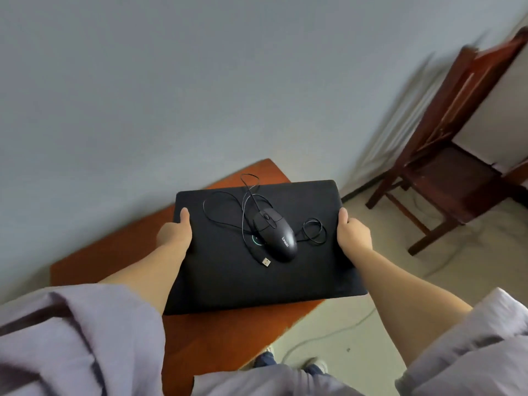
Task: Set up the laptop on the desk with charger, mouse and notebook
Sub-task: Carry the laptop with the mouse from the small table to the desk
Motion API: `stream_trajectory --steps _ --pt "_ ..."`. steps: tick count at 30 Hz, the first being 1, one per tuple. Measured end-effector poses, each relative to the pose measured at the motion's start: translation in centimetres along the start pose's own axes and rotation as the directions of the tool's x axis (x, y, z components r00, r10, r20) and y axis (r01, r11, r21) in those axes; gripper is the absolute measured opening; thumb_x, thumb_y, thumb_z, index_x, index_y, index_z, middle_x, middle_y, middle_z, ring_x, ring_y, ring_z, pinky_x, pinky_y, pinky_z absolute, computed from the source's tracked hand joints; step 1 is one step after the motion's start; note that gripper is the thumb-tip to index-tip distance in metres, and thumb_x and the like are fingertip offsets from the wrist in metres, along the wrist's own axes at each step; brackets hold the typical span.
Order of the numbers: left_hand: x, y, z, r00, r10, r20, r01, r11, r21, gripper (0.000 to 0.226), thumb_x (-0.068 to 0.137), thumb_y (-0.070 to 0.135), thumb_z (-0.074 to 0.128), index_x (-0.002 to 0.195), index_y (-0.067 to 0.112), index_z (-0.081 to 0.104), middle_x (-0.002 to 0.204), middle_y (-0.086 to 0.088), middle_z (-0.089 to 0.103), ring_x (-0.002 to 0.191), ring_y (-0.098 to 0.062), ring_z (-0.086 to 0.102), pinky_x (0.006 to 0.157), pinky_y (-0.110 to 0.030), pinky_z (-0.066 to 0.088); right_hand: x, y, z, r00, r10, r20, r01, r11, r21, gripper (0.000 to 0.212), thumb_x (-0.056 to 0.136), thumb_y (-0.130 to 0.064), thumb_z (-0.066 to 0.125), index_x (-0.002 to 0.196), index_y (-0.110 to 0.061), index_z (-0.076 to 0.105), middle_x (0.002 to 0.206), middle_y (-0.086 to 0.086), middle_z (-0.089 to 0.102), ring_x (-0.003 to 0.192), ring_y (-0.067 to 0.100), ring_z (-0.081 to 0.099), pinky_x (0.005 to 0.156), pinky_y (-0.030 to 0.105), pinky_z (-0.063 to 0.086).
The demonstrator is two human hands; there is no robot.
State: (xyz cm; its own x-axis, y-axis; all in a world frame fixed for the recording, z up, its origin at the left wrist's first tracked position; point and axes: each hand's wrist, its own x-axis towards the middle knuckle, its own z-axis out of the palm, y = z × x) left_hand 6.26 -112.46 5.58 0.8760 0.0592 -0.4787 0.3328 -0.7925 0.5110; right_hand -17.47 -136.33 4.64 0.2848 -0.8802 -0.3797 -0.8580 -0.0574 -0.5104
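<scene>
A closed black laptop (228, 275) is held level over a small orange-brown wooden desk (114, 252). My left hand (175, 234) grips its left edge, thumb on the lid. My right hand (353, 234) grips its right edge the same way. A black wired mouse (278, 234) lies on the lid near the middle, its thin cable (225, 207) looped loosely around it and the USB plug (266, 262) resting on the lid. I cannot tell whether the laptop touches the desk. No charger or notebook is in view.
The desk stands against a grey wall (171, 95). A dark wooden chair (457, 155) stands to the right on the pale floor. A light cable (328, 335) runs along the floor by my feet (314, 367).
</scene>
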Motion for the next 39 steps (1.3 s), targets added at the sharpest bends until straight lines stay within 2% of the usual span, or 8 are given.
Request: stream_trajectory --steps 3,6,9,13,16,20,27,39 --pt "-3.0 4.0 4.1 0.984 0.131 0.118 -0.140 0.988 0.066 0.077 0.089 0.065 0.029 0.100 -0.005 0.056 0.105 -0.021 0.062 0.092 -0.041 0.064 0.085 -0.048 0.055 -0.9 5.6 -3.3 0.976 0.178 -0.126 -0.162 0.979 0.128 0.065 0.098 -0.049 0.018 0.114 -0.001 0.059 0.117 0.019 0.061 0.107 0.033 0.055 0.079 0.033 0.034" --pt "-7.2 6.9 8.8 0.946 0.220 0.239 -0.255 0.958 0.128 0.081 0.088 0.067 0.028 0.115 -0.005 0.055 0.110 -0.020 0.062 0.093 -0.040 0.066 0.083 -0.047 0.055 -2.6 11.9 -6.5 0.923 0.319 -0.214 -0.273 0.937 0.216 0.067 0.096 -0.052 0.018 0.112 -0.003 0.061 0.118 0.019 0.062 0.108 0.033 0.055 0.079 0.035 0.035" --pt "-13.4 9.2 14.2 0.868 0.330 0.370 -0.411 0.897 0.164 0.075 0.092 0.062 0.030 0.115 -0.006 0.054 0.101 -0.017 0.058 0.087 -0.035 0.061 0.083 -0.043 0.053 -5.4 19.1 -9.9 0.833 0.477 -0.280 -0.393 0.866 0.308 0.070 0.095 -0.053 0.017 0.110 -0.001 0.062 0.118 0.020 0.062 0.110 0.034 0.055 0.084 0.037 0.040" --pt "-22.4 10.4 21.7 0.761 0.395 0.515 -0.552 0.812 0.192 0.074 0.092 0.060 0.031 0.122 -0.004 0.051 0.120 -0.020 0.058 0.101 -0.038 0.059 0.084 -0.041 0.053 -9.8 28.8 -13.8 0.701 0.640 -0.315 -0.503 0.757 0.418 0.068 0.097 -0.051 0.019 0.110 0.001 0.061 0.121 0.022 0.061 0.113 0.036 0.054 0.090 0.038 0.041" --pt "-28.8 9.7 26.8 0.706 0.405 0.581 -0.614 0.758 0.219 0.074 0.092 0.062 0.030 0.122 -0.002 0.050 0.123 -0.020 0.057 0.103 -0.038 0.059 0.092 -0.045 0.052 -12.6 35.2 -16.5 0.618 0.723 -0.309 -0.567 0.682 0.462 0.069 0.098 -0.049 0.019 0.115 0.003 0.059 0.124 0.025 0.059 0.118 0.038 0.052 0.095 0.038 0.040" --pt "-36.7 8.3 32.9 0.670 0.382 0.636 -0.647 0.720 0.248 0.072 0.093 0.058 0.030 0.121 -0.005 0.051 0.124 -0.020 0.056 0.108 -0.039 0.056 0.092 -0.044 0.046 -14.8 42.9 -19.9 0.538 0.790 -0.293 -0.628 0.608 0.486 0.069 0.098 -0.050 0.017 0.117 0.003 0.058 0.125 0.025 0.058 0.118 0.039 0.051 0.095 0.040 0.040" --pt "-46.1 8.7 40.6 0.641 0.359 0.678 -0.680 0.674 0.287 0.072 0.094 0.057 0.033 0.125 -0.006 0.048 0.128 -0.021 0.055 0.114 -0.040 0.053 0.100 -0.046 0.041 -14.7 52.6 -25.0 0.476 0.845 -0.242 -0.668 0.527 0.526 0.069 0.098 -0.049 0.019 0.120 0.004 0.057 0.127 0.027 0.056 0.120 0.040 0.050 0.097 0.040 0.040" --pt "-56.2 21.4 59.3 0.559 0.397 0.729 -0.776 0.561 0.289 0.074 0.094 0.055 0.033 0.126 -0.010 0.049 0.133 -0.027 0.051 0.121 -0.042 0.050 0.104 -0.046 0.040 -0.1 63.9 -35.7 0.439 0.877 -0.196 -0.688 0.469 0.554 0.071 0.099 -0.048 0.018 0.121 0.009 0.055 0.128 0.030 0.055 0.120 0.042 0.049 0.100 0.042 0.038"
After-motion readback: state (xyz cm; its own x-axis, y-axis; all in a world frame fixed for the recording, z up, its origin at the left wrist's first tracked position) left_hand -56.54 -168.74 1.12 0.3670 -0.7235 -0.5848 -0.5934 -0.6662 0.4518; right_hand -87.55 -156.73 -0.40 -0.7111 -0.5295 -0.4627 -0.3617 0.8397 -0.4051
